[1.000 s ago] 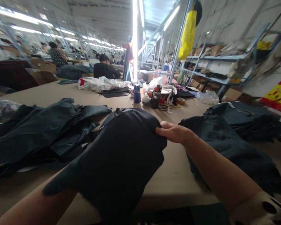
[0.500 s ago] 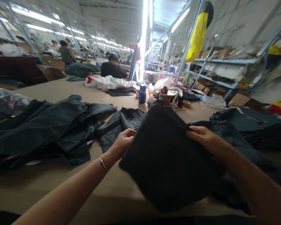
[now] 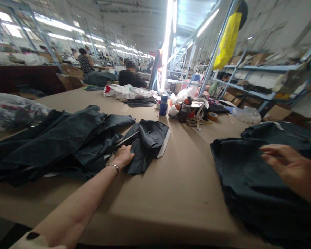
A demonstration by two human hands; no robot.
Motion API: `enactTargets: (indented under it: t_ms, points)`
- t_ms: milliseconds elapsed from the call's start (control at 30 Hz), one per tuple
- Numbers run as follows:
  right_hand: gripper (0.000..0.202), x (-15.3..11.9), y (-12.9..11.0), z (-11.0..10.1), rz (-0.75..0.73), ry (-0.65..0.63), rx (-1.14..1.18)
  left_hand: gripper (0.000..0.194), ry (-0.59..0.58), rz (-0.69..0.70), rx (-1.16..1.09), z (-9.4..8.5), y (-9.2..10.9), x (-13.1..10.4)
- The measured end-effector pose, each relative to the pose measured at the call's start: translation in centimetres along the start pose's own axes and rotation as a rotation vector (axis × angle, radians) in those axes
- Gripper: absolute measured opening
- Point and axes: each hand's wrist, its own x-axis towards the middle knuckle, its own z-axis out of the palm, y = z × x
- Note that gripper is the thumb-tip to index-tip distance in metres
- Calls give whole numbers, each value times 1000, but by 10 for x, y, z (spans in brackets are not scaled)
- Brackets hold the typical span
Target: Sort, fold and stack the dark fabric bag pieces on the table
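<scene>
My left hand (image 3: pixel 123 156) is at the near left edge of a crumpled dark garment piece (image 3: pixel 151 135) with a pale strip along its right side. The fingers are curled closed on its cloth. To the left lies a larger heap of dark cut fabric (image 3: pixel 67 138), its right end close to that hand. At the right, my right hand (image 3: pixel 287 164) hovers over a stack of dark fabric pieces (image 3: pixel 243 173), fingers loosely bent and holding nothing visible. Behind it sits another dark fabric pile (image 3: pixel 295 133).
A blue flask (image 3: pixel 163 105) and a dark bottle (image 3: pixel 186 110) stand at the back of the brown table (image 3: pixel 181 186). A tape roll (image 3: pixel 212 117) lies beside them. Plastic-wrapped goods (image 3: pixel 15 110) are at far left. Two people sit or stand farther back.
The dark panel held up between both hands is now down on the right-hand stack. My left hand has moved left to the crumpled piece; my right hand has moved right, off the panel.
</scene>
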Motion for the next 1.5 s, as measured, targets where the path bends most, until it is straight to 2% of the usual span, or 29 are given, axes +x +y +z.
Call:
enactTargets:
  t_ms: [67,133,167,233,267,367,433,500,600,667,733,867,1000,1100,1133,1200,1300,1333,1400,1500]
  points:
    - [25,-5,-57,59,-33,-183,161,43,-19,23,47,1,4,0]
    - [39,-5,-104,126,-104,-424,252,42,-22,37,88,2,6,-2]
    - [51,-3,-122,159,-141,-506,213,45,-21,42,105,2,6,-4]
    - [85,6,-151,219,-175,-653,-34,51,-14,57,127,2,7,-10]
    - [92,11,-163,245,-188,-679,-70,53,-9,64,134,2,6,-12]
    - [98,33,-190,301,-249,-704,-106,53,8,84,148,1,4,-16]
    - [95,50,-203,323,-294,-708,-113,53,11,94,153,1,3,-14]
    - [77,65,-211,337,-322,-711,-130,54,10,104,154,1,1,-11]
    - [39,79,-213,345,-349,-702,-162,53,2,121,147,1,3,-12]
    - [32,77,-208,343,-376,-695,-174,52,-8,139,133,3,7,-19]
    - [34,63,-198,333,-411,-692,-179,53,-22,163,112,6,14,-32]
    - [34,5,-174,299,-466,-704,-190,52,-65,226,63,14,31,-69]
    - [34,-62,-152,251,-451,-733,-175,49,-132,320,14,20,43,-105]
    - [51,-82,-136,213,-415,-819,33,36,-213,416,-117,14,47,-120]
    - [61,-80,-130,202,-375,-843,149,29,-240,431,-164,10,49,-122]
    - [72,-65,-113,186,-176,-779,374,18,-225,444,-244,-3,56,-125]
    - [68,-36,-88,183,405,-550,692,21,-91,513,-426,-23,86,-130]
    - [67,-30,-83,187,567,-519,786,20,-73,544,-521,-27,101,-132]
    - [69,-27,-80,199,749,-529,938,18,-141,533,-731,-24,134,-137]
    - [68,-41,-87,217,818,-484,1042,39,-385,408,-898,3,176,-135]
